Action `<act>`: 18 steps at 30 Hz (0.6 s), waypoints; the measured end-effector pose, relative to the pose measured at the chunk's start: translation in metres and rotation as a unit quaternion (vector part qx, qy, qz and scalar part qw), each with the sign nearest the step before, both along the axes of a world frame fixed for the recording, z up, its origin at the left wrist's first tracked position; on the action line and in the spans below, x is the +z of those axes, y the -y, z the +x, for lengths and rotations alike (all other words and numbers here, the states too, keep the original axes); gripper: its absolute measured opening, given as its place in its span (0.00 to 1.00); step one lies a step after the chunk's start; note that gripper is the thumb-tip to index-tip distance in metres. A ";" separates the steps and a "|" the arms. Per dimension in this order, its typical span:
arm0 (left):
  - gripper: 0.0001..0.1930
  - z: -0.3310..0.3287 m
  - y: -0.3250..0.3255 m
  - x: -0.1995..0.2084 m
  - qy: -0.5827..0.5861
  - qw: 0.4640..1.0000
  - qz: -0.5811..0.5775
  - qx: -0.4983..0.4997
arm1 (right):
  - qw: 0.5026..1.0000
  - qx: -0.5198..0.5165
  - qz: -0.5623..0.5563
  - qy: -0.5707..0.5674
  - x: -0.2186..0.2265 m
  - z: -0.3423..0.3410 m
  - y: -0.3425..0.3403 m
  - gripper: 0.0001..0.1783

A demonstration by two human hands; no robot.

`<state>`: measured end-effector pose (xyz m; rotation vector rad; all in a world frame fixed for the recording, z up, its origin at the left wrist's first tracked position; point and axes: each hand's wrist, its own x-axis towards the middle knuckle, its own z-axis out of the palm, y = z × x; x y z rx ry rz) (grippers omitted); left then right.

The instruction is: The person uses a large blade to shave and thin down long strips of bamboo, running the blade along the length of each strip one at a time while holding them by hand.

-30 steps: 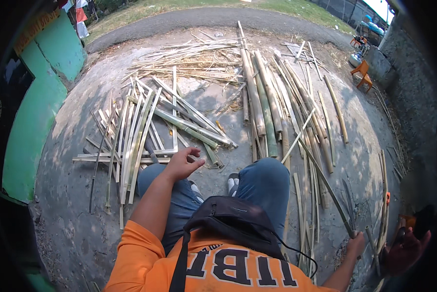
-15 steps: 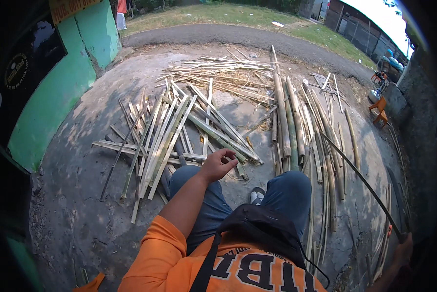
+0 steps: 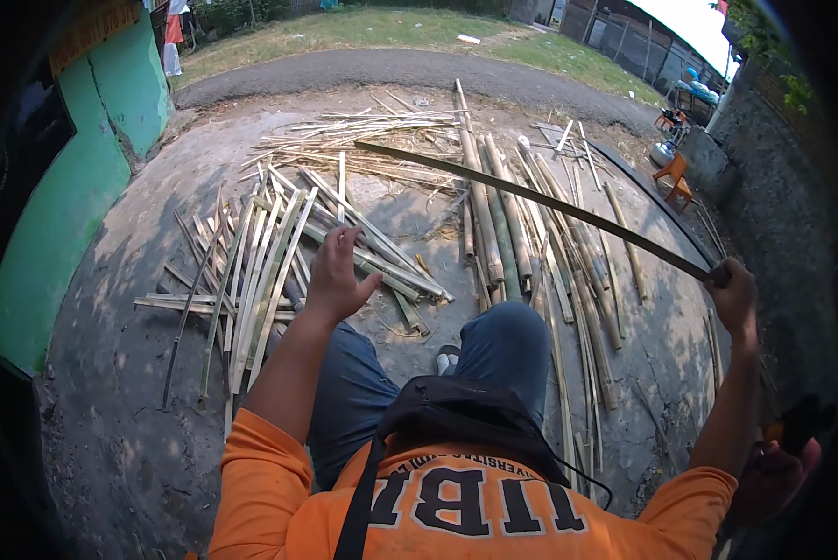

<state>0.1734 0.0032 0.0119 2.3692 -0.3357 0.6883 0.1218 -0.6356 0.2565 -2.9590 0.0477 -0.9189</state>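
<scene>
My right hand point(image 3: 734, 294), out to the right, is closed around one end of a long, flat, dark greenish bamboo strip point(image 3: 568, 206). The strip slants up and to the left across the view, and its far end is free above the scattered pieces. My left hand point(image 3: 338, 280) is raised in front of my left knee with nothing in it, thumb and fingers apart. Behind and below it lies a heap of split bamboo strips point(image 3: 267, 266), pale on their inner faces. Whole bamboo poles point(image 3: 505, 219) lie side by side beneath the held strip.
Thin slivers point(image 3: 344, 140) are strewn farther back, before a grey road point(image 3: 391, 70). On the left stands a green wall point(image 3: 55, 252). An orange chair point(image 3: 675, 177) stands at the far right. A dark, blurred shape point(image 3: 778, 467) at the lower right is unclear.
My right hand has come up and inward, swinging the bamboo strip leftward across the poles. My left hand has risen and its fingers have spread. The view has turned somewhat right.
</scene>
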 end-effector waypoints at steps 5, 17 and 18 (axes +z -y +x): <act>0.59 -0.002 -0.021 0.039 0.141 0.945 0.206 0.213 | 0.988 0.118 0.045 -0.087 0.016 0.044 -0.054 0.17; 0.20 -0.092 -0.164 0.119 0.138 0.924 0.239 0.266 | 0.959 0.239 0.034 -0.149 0.031 0.078 -0.117 0.16; 0.17 -0.102 -0.165 0.121 0.131 0.925 0.234 0.267 | 0.951 0.268 0.048 -0.147 0.028 0.084 -0.119 0.16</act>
